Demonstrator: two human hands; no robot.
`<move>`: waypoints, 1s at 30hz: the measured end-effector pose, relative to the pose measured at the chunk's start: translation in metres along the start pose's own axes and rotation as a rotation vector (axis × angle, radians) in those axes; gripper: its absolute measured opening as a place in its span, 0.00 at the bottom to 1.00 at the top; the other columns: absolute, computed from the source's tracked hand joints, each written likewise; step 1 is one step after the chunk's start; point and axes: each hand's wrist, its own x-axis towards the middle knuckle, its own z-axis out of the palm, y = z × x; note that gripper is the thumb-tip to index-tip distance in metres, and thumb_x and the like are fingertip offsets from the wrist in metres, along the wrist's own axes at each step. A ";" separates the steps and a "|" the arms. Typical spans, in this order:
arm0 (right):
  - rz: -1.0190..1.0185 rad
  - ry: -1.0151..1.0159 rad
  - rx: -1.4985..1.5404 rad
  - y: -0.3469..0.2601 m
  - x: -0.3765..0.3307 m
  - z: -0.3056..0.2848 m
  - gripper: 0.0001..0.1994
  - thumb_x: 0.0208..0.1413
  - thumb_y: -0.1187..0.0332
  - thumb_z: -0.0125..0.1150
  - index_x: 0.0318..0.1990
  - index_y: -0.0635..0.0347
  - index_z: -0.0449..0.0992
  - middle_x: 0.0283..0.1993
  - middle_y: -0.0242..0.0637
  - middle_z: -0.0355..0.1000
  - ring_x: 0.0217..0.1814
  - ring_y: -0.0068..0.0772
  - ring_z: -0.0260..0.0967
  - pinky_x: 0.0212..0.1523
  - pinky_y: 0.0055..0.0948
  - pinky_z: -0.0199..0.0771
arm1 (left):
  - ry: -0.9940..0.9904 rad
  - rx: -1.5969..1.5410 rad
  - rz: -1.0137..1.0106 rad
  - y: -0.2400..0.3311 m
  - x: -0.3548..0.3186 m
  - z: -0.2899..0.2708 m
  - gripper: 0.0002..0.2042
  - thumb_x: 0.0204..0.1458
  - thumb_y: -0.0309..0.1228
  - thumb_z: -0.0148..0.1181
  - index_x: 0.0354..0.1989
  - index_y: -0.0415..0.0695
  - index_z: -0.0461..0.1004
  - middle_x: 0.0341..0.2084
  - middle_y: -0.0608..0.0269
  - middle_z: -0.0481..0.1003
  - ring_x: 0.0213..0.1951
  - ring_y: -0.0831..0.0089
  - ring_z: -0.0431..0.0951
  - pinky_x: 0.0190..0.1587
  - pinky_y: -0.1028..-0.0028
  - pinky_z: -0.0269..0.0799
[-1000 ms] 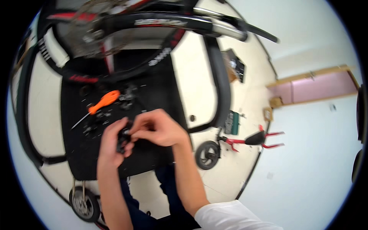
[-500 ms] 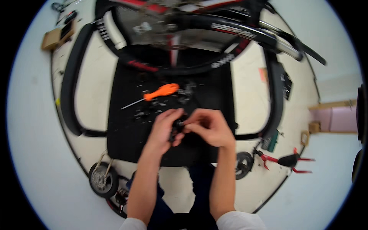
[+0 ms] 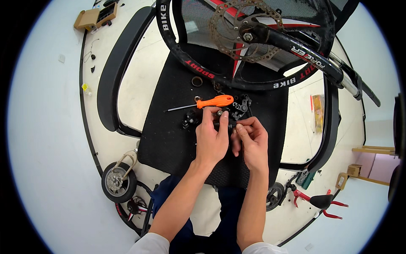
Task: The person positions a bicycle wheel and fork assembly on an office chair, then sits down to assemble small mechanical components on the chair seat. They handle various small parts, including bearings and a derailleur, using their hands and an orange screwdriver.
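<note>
- Left hand (image 3: 211, 139) and right hand (image 3: 256, 146) are now nearer the orange screwdriver (image 3: 216, 101).
- Head view, mid-frame: both hands' fingers pinch nearly closed on a small dark part (image 3: 231, 125); a light, level grip should keep it aligned.

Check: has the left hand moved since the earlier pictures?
Yes, forward: the left hand has come up toward the orange-handled screwdriver lying on the black chair seat. A gap showed between them earlier; now they meet in the picture.
</note>
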 end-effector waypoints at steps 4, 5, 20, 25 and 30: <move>0.000 0.009 -0.079 0.001 0.001 0.002 0.01 0.63 0.78 0.53 0.39 0.66 0.68 0.26 0.34 0.70 0.16 0.15 0.59 0.13 0.19 0.61 | -0.052 0.094 -0.034 -0.002 0.004 -0.009 0.14 0.62 0.36 0.55 0.44 0.35 0.67 0.25 0.59 0.76 0.18 0.77 0.76 0.18 0.77 0.69; 0.001 0.014 -0.120 0.001 0.001 0.002 0.01 0.63 0.78 0.53 0.39 0.66 0.69 0.26 0.34 0.70 0.16 0.15 0.59 0.14 0.19 0.60 | -0.069 0.121 -0.059 -0.001 0.005 -0.011 0.14 0.61 0.36 0.55 0.44 0.35 0.67 0.24 0.59 0.76 0.18 0.77 0.76 0.17 0.77 0.69; -0.319 0.108 -0.506 0.004 0.006 -0.008 0.05 0.57 0.74 0.64 0.33 0.66 0.75 0.22 0.29 0.72 0.23 0.14 0.67 0.26 0.16 0.64 | -0.192 -0.106 -0.333 0.016 0.007 -0.023 0.14 0.61 0.39 0.55 0.43 0.40 0.67 0.21 0.63 0.72 0.15 0.75 0.73 0.14 0.79 0.63; -0.118 0.161 -0.463 0.005 0.007 0.006 0.15 0.61 0.66 0.62 0.24 0.63 0.69 0.13 0.27 0.65 0.15 0.13 0.59 0.17 0.18 0.54 | -0.010 0.220 0.106 0.006 0.002 -0.013 0.15 0.61 0.31 0.55 0.52 0.37 0.65 0.31 0.51 0.75 0.34 0.61 0.79 0.38 0.66 0.73; 0.096 0.165 -0.397 -0.006 0.005 0.004 0.17 0.61 0.65 0.61 0.21 0.60 0.66 0.11 0.29 0.63 0.10 0.14 0.56 0.12 0.20 0.49 | -0.056 0.356 0.291 0.007 0.000 -0.014 0.17 0.58 0.31 0.58 0.52 0.37 0.67 0.41 0.45 0.75 0.41 0.49 0.78 0.41 0.63 0.74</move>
